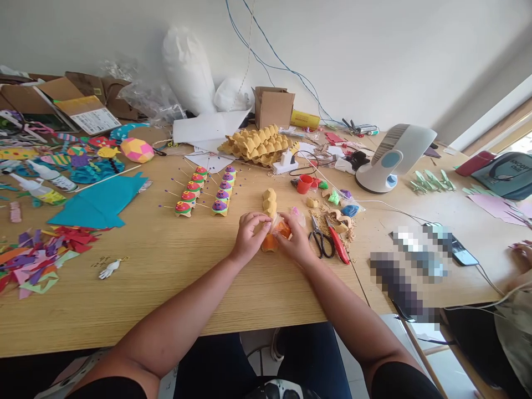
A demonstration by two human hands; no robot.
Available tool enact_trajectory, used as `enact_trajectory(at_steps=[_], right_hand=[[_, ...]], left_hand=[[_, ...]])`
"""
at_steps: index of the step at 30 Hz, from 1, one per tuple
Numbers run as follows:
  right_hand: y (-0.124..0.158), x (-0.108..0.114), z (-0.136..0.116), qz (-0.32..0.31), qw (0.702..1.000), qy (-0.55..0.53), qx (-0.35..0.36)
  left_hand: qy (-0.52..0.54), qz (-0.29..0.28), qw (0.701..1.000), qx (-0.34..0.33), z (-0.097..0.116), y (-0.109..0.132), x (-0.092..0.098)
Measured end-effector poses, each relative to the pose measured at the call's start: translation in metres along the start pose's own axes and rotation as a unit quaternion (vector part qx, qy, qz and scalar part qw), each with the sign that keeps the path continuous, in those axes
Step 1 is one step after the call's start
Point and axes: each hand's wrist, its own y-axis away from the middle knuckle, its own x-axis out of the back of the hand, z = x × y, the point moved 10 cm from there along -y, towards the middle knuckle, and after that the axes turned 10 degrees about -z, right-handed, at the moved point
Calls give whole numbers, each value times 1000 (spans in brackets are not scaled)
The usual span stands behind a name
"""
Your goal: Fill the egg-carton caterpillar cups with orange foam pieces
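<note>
My left hand [251, 235] is closed, thumb and fingertips pinched together at the edge of a small clear plastic bag with orange clay [284, 228] in it. My right hand [296, 239] curls around the other side of this bag. Between and just beyond the hands, a strip of yellow egg carton [269, 200] lies on the table, its near end [269, 243] coloured orange. My fingers partly hide the bag and strip. Black-handled scissors [321, 239] and a red utility knife [338, 242] lie right of my right hand.
Decorated egg-carton caterpillars [189, 194] stand behind left. Stacked egg cartons [257, 145], a power strip [285, 163] and a white fan [393, 158] are farther back. Coloured clay bags [349, 209] and a red cup [305, 184] lie right. Blue felt [102, 202] lies left. Another person's hand [521, 252] shows far right.
</note>
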Motion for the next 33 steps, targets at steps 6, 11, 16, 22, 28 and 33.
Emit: enact_trajectory(at_steps=[6, 11, 16, 22, 28, 33], right_hand=[[0, 0, -11, -31, 999, 12, 32], [-2, 4, -7, -23, 998, 22, 49], [-2, 4, -8, -29, 997, 19, 66], [-2, 4, -7, -35, 997, 32, 64], [-2, 6, -5, -47, 995, 69, 59], [-1, 8, -10, -38, 993, 76, 80]], left_hand=[[66, -34, 997, 18, -6, 2, -5], [131, -59, 989, 31, -11, 2, -10], [190, -71, 978, 50, -21, 2, -16], [198, -77, 976, 54, -25, 2, -20], [172, -84, 981, 36, -20, 1, -19], [152, -75, 984, 47, -28, 1, -19]])
